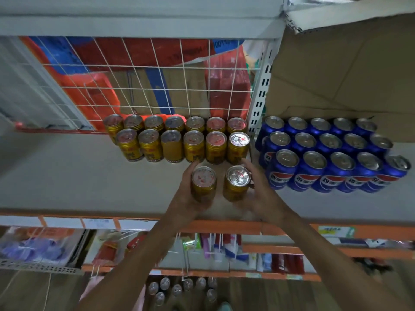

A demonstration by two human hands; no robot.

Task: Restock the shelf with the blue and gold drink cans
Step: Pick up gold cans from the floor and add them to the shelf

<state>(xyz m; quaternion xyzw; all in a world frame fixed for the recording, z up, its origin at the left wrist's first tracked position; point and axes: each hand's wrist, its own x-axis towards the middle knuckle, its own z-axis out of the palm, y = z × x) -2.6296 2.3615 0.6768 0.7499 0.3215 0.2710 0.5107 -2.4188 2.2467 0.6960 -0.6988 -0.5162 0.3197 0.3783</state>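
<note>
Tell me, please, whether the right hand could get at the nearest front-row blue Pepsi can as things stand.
Probably not yet: the right hand grips a gold can, so it is full. The path looks free, though: the blue Pepsi can stands just beside it, with nothing between.

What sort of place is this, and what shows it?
Most likely a small shop: rows of gold cans and blue cans on a shelf, with labels along its orange front edge.
</note>
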